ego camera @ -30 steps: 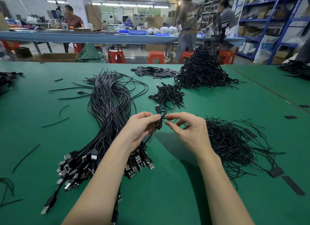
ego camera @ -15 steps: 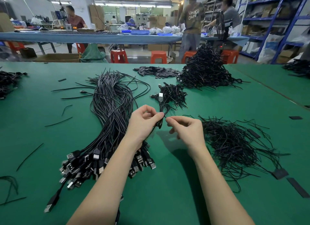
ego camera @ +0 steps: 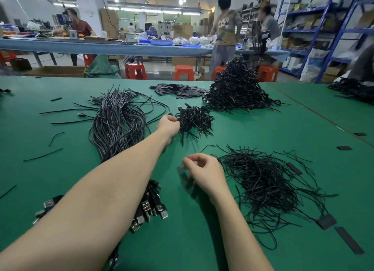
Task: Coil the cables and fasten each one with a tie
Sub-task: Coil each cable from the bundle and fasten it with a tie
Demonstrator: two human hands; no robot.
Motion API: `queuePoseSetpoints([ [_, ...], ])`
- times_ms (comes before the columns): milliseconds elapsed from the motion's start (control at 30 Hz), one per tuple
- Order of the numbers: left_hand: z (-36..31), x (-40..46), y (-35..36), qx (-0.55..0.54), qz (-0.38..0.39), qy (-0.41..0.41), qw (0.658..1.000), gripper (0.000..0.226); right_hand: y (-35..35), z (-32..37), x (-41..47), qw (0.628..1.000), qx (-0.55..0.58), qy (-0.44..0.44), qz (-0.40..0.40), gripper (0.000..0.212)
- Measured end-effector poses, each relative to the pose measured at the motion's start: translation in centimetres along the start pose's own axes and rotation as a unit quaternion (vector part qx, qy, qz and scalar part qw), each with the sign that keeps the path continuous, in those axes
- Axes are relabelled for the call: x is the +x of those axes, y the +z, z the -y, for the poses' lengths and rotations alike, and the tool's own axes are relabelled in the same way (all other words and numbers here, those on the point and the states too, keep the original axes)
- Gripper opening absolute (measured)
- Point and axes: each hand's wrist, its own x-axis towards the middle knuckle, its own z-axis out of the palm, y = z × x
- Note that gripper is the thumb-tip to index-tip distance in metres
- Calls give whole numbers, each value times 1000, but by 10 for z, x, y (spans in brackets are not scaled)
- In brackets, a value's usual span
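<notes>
Left hand (ego camera: 169,122) stretched forward, fingers curled at the near-left edge of the small heap of coiled black cables (ego camera: 194,120); whether clamped on one, impossible to tell. Right hand (ego camera: 204,170) loosely curled, holding nothing, just left of the tangled pile of thin black ties (ego camera: 263,181). Long bundle of uncoiled grey-black USB cables (ego camera: 119,121) under the left forearm. Bare green table mat (ego camera: 192,240) between and before both hands.

Matt green table (ego camera: 60,179), metal plugs (ego camera: 145,207)
</notes>
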Motion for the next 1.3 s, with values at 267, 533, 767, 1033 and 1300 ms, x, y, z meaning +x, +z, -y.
queuePoseSetpoints([
  [267, 0, -1, 0, 122, 34, 43, 991, 28, 1, 2, 0, 1000, -17, 5, 5, 14],
  [533, -3, -77, -55, 80, 88, 88, 989, 21, -3, 9, -3, 999, -26, -3, 18, 12],
  [767, 9, -144, -91, 45, 172, 94, 980, 46, -4, 24, -16, 962, -229, -68, 134, 6],
  [1033, 9, -143, -103, 104, 134, 172, 970, 43, 11, 32, -21, 941, -259, -107, 187, 10],
  [1300, -10, -166, -92, 292, 196, 288, 891, 45, -48, 44, -10, 987, 126, 22, 99, 25],
])
